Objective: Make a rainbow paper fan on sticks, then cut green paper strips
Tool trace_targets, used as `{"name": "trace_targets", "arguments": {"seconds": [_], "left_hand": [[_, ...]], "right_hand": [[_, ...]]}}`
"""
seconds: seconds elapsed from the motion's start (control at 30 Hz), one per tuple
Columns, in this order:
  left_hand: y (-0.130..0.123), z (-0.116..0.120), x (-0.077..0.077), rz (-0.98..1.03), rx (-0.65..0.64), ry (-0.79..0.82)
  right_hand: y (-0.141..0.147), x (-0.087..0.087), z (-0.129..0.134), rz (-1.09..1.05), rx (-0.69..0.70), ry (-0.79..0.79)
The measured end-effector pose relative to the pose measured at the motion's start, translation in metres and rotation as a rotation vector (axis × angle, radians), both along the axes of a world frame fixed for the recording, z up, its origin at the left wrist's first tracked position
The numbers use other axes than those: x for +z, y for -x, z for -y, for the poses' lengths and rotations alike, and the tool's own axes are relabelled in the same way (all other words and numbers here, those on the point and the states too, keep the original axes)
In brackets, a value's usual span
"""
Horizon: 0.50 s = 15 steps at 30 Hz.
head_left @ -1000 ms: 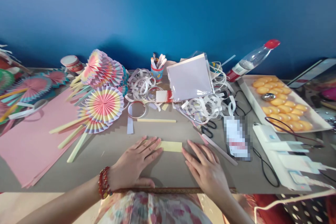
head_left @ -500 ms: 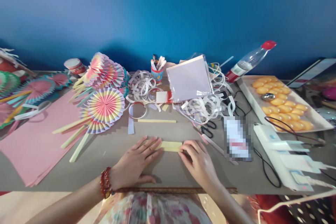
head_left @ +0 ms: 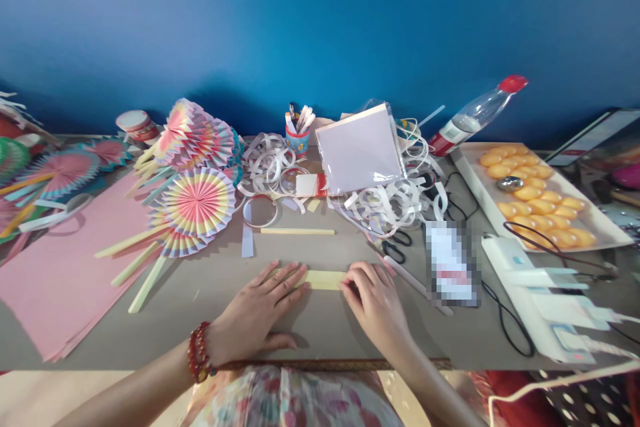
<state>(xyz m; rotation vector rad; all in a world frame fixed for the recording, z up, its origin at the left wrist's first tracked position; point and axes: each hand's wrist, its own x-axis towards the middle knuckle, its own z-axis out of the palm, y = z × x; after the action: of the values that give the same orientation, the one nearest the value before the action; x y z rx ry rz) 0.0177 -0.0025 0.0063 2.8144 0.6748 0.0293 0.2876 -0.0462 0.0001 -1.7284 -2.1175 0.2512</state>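
A pale yellow paper strip [head_left: 324,279] with a crease along its length lies flat on the grey table in front of me. My left hand [head_left: 265,310] rests over its left end, palm down, fingers spread out. At the strip's right end, my right hand [head_left: 374,299] has its thumb and fingers pinched together on the paper edge. Beyond the hands lie a narrow rolled yellow paper stick [head_left: 297,231] and a roll of clear tape [head_left: 260,211]. Black-handled scissors [head_left: 397,247] are partly under curled white paper strips, past my right hand.
Folded paper fans [head_left: 197,203] lie on pink sheets [head_left: 60,267] at left. A pen cup [head_left: 298,140], a wrapped paper pack [head_left: 360,150] and a tilted bottle [head_left: 475,117] stand at the back. To the right are a phone [head_left: 453,263], a power strip [head_left: 530,300] and a tray of yellow balloons [head_left: 477,167].
My right hand's fingers have curled in a little and shifted slightly left along the strip. My left hand stays in place. The camera view has moved very slightly.
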Motion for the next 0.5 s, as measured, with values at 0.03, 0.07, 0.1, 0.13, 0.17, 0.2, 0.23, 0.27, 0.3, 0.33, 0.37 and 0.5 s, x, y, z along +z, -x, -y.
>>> {"name": "trace_targets", "arguments": {"seconds": [0.03, 0.07, 0.1, 0.13, 0.17, 0.2, 0.23, 0.27, 0.3, 0.33, 0.37, 0.5], "left_hand": [[0.0, 0.0, -0.001, 0.005, -0.001, -0.003], [0.001, 0.0, -0.001, 0.009, -0.003, -0.007], [0.001, -0.001, -0.001, 0.011, -0.008, -0.012], [0.001, -0.001, -0.002, 0.014, -0.012, -0.018], [0.001, -0.002, -0.001, 0.016, -0.017, -0.025], [0.001, -0.002, -0.001, 0.018, -0.021, -0.036], [0.0, -0.002, 0.0, 0.018, -0.016, -0.05], [-0.001, -0.002, 0.001, 0.016, 0.0, -0.067], [-0.002, -0.001, 0.002, 0.014, 0.031, -0.083], [-0.003, 0.0, 0.003, 0.011, 0.075, -0.095], [-0.004, 0.001, 0.004, 0.007, 0.132, -0.098], [-0.012, 0.002, 0.007, 0.009, 0.278, -0.041]], "right_hand": [[-0.001, 0.001, 0.0, -0.009, -0.003, -0.009], [-0.001, 0.002, 0.0, -0.018, -0.001, -0.018], [-0.002, 0.003, -0.001, -0.026, 0.014, -0.026], [-0.002, 0.003, -0.002, -0.033, 0.039, -0.028], [-0.001, 0.004, -0.003, -0.04, 0.068, -0.026], [0.0, 0.004, -0.004, -0.045, 0.096, -0.018], [0.002, 0.003, -0.005, -0.053, 0.114, -0.013], [0.004, 0.002, -0.007, -0.063, 0.118, -0.008], [0.007, 0.001, -0.007, -0.072, 0.11, -0.003], [0.009, 0.0, -0.008, -0.082, 0.096, 0.008], [0.012, 0.001, -0.007, -0.091, 0.088, 0.029], [0.022, 0.012, 0.0, -0.09, 0.13, 0.179]]}}
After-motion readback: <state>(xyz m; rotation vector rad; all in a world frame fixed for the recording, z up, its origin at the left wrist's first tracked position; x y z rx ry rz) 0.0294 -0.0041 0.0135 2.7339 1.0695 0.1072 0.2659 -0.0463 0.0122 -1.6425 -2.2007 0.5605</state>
